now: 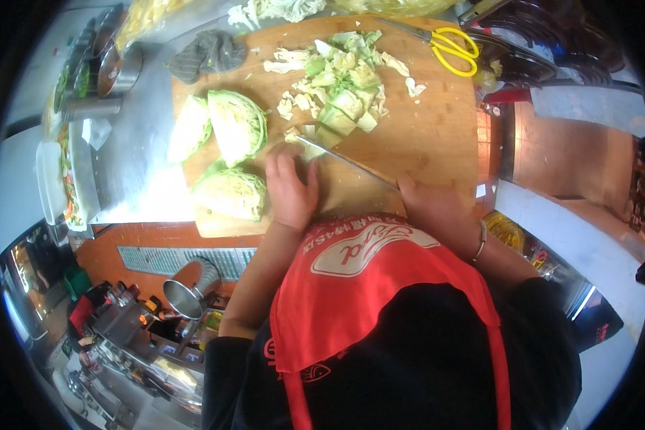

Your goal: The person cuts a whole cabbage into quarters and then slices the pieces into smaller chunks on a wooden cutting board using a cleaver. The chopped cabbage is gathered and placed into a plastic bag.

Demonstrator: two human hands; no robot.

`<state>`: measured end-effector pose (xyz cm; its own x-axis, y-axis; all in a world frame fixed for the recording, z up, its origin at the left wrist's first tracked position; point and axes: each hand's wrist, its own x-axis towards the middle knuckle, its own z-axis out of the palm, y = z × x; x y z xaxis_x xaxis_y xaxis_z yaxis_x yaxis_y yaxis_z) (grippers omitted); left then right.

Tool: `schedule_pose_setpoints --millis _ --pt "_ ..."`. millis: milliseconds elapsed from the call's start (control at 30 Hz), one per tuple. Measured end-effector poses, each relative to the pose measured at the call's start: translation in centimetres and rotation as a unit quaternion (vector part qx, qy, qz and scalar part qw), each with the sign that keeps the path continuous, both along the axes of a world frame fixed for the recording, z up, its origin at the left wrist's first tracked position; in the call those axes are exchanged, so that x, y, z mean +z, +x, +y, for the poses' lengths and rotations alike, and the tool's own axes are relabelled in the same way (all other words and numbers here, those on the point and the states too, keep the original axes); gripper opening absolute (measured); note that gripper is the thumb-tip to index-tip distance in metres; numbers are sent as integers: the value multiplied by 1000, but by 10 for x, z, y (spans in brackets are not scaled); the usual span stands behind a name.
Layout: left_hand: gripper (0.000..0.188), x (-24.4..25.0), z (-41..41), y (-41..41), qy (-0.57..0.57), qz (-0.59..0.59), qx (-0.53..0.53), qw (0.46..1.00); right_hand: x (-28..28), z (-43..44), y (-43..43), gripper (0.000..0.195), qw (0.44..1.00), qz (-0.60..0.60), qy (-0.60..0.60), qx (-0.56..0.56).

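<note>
My right hand [430, 201] is closed on the handle of a kitchen knife [349, 162], its blade pointing up and left across the wooden cutting board [430, 140]. The blade's tip lies against a small piece of cabbage [322, 137]. Beside it my left hand [292, 185] rests with bent fingers on the near side of that piece; how firmly it grips cannot be seen. Above the blade lies a heap of chopped cabbage [349, 80]. Left of my left hand are several cut cabbage wedges, one a large wedge [237, 128] with its layered face up, another [234, 193] nearer me.
Yellow-handled scissors [454, 51] lie at the board's upper right, a crumpled grey cloth [207, 54] at its upper left. Cauliflower [279, 9] sits beyond the board. Metal pots [121, 70] and a white tray of vegetables [75, 183] stand left. A person in red works at lower left.
</note>
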<state>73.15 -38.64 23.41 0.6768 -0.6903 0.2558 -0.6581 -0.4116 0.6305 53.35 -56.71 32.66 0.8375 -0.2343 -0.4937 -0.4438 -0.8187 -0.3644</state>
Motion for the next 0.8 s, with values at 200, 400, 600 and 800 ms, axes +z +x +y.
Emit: schedule_pose_setpoints --millis 200,400,600,800 --pt "40 -6 -7 8 -17 -18 -30 999 -25 -23 -4 22 973 -103 161 -127" --pt "53 5 -46 24 -56 -86 1 995 -16 -21 -8 23 893 -205 249 -313" --pt "74 -9 -74 46 -78 -15 5 997 -33 -38 -37 29 782 -211 355 -467" --pt "80 -7 -100 52 -70 23 -74 995 -35 -42 -30 33 792 -126 360 -477"
